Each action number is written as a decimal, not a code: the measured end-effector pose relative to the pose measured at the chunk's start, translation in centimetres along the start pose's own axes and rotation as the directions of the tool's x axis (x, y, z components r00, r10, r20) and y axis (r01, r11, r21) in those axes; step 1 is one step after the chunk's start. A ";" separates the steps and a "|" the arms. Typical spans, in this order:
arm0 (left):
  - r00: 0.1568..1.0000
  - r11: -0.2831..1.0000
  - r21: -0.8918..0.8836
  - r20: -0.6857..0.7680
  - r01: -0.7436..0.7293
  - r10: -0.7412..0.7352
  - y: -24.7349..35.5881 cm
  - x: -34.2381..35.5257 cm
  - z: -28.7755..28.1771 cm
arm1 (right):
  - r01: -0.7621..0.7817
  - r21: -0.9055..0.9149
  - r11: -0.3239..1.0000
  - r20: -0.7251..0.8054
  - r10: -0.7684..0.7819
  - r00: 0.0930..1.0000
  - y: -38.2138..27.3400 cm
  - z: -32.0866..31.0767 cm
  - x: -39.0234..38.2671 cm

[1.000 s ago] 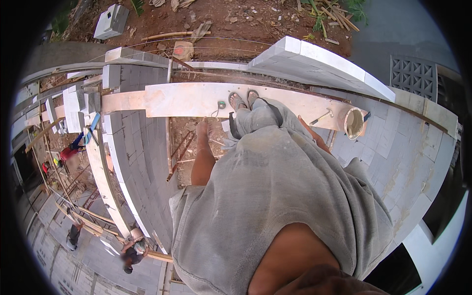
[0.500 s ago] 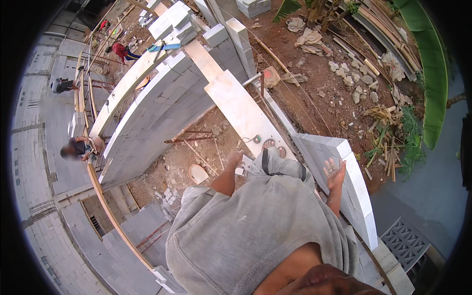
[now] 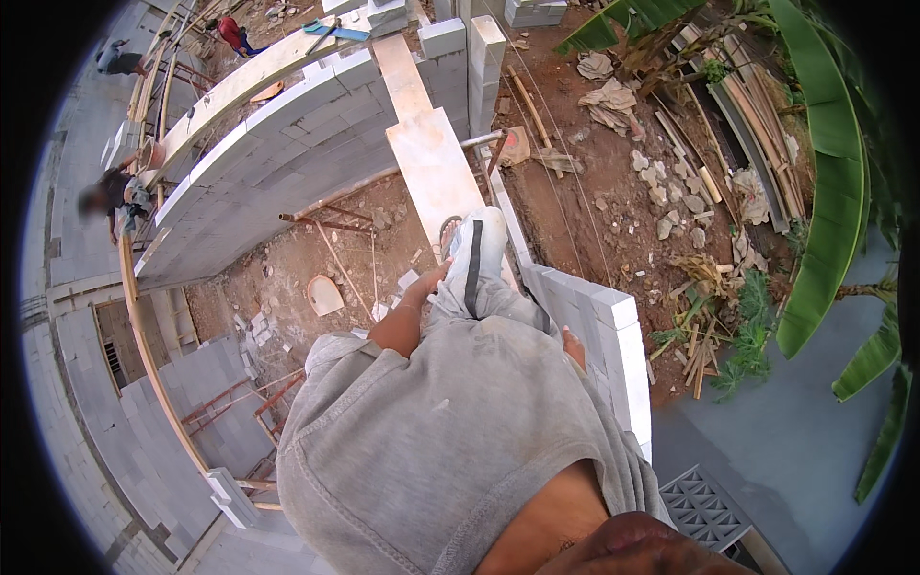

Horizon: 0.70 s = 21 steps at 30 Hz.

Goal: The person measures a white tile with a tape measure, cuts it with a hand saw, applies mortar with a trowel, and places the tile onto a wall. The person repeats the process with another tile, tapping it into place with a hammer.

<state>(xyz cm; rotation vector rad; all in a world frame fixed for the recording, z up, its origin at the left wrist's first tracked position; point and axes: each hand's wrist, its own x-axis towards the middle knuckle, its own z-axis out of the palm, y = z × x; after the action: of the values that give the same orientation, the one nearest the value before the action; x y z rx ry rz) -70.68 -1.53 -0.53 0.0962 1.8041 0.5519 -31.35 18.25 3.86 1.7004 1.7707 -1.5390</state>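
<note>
My left hand (image 3: 431, 280) hangs beside my raised leg in light grey trousers (image 3: 484, 264), its fingers loosely stretched against the cloth and holding nothing that I can see. On the other side, my right hand (image 3: 573, 347) shows only in part past my grey shirt, close to a low wall of pale blocks (image 3: 594, 321); most of its fingers are hidden. Under my sandalled foot (image 3: 448, 233) runs a narrow whitish plank (image 3: 431, 163), raised above the dirt floor. Beyond it another board (image 3: 401, 77) leads on to the block wall.
A long block wall (image 3: 278, 158) stands at left, with a blue tool (image 3: 343, 33) on top. Metal scaffold bars (image 3: 335, 222) and a pale basin (image 3: 324, 294) lie below. One person (image 3: 123, 199) works at far left. Rubble (image 3: 671, 196) and banana leaves (image 3: 832, 144) are at right.
I have stepped forward along the plank, one leg now raised in front. My right hand, open and spread before, has dropped beside my body; my left hand has swung in against my leg.
</note>
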 end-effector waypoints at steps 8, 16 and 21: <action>0.988 0.931 -0.332 0.009 0.151 -0.157 -0.3 2.9 -5.8 | -0.152 -0.248 0.957 0.099 0.181 0.979 -0.3 0.0 2.7; 0.989 0.931 -0.346 -0.032 0.122 -0.141 -2.3 11.5 -18.1 | -0.028 -0.411 0.911 0.099 0.075 0.992 -16.6 4.6 11.0; 0.962 0.937 -0.306 -0.156 0.167 -0.222 1.0 12.2 -26.9 | -0.268 0.337 0.902 0.061 0.263 0.963 -33.3 7.3 13.4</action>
<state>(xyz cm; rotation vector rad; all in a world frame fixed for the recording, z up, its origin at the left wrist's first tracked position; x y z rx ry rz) -99.59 -5.01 -5.58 -0.3452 1.8689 0.6941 -66.47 28.13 7.18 1.9825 1.2455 -1.8013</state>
